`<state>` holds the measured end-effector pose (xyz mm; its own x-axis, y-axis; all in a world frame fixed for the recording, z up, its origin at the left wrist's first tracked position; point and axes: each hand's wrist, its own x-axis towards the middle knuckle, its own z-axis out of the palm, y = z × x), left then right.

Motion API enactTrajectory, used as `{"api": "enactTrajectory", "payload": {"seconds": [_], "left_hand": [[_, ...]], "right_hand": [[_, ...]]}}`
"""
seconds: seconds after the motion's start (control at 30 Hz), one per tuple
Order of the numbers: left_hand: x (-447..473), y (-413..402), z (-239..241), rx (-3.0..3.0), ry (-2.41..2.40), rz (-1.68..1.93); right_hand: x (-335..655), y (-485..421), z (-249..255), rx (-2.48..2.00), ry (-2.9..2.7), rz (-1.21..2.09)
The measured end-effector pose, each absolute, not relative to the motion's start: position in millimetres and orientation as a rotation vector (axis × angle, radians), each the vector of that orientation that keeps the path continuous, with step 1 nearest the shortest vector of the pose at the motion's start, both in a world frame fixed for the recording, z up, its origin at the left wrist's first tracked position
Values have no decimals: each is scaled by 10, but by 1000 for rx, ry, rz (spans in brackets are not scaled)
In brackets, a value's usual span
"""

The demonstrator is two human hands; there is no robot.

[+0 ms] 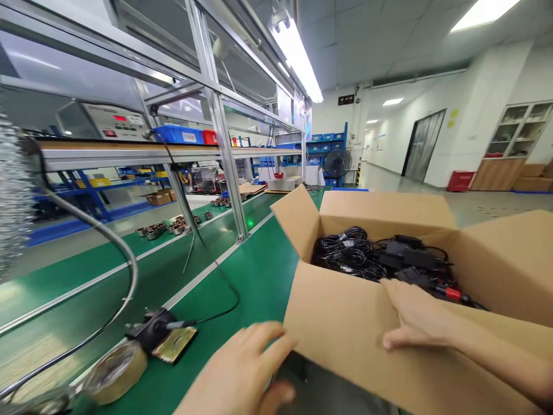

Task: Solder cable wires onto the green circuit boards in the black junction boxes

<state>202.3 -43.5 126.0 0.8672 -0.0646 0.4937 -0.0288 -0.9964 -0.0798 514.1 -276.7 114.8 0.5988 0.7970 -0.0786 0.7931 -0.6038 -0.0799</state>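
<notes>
A cardboard box stands with its flaps spread, its near flap folded out toward me. Inside lie coiled black cables and black power adapters, with a red piece among them. My right hand rests on the near flap, fingers stretched toward the box opening and thumb spread apart. By the flap's left corner is my left hand, its fingers apart and slightly curved, with nothing seen in it. Whether its fingertips touch the cardboard I cannot tell.
A green workbench runs along the left under an aluminium frame. On it are a tape roll, a soldering iron stand and a trailing black cable. A fan stands farther back.
</notes>
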Motion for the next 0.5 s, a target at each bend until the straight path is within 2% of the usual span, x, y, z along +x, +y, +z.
{"api": "enactTrajectory", "payload": {"seconds": [0.1,0.17,0.27,0.37,0.5], "left_hand": [[3100,-539,1353,-3187,18,-711],[3582,-533,1216,-3285,-26,-666],[3851,-436,813,-3315,-17,-670],[3833,-330,456,-3225,68,-759],[3826,-271,263,-3134,75,-890]], "right_hand": [[5451,-2563,1352,-2690,-1546,503],[5808,-2283,1460,-2635,-1619,579],[6390,-1690,1379,-2670,-1630,405],[6809,-1155,1060,-2795,-1597,320],[7075,-918,743,-2916,-1563,292]]}}
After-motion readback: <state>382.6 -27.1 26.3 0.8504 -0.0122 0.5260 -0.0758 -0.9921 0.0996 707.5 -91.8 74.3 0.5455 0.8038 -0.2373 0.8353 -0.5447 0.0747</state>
